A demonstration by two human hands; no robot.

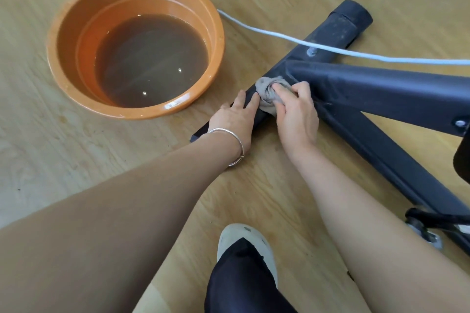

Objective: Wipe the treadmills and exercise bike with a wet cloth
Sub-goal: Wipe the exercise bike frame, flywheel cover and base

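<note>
Right hand (296, 119) grips cloth (267, 94), seemingly against bar (330, 33).

The right hand (296, 119) grips a bunched grey cloth (269, 94) against the black base bar (328, 40) of the exercise bike. The left hand (235, 119) rests flat on the bar beside it. An orange basin (76, 20) of brown water sits far left on the wooden floor (76, 155).
</note>
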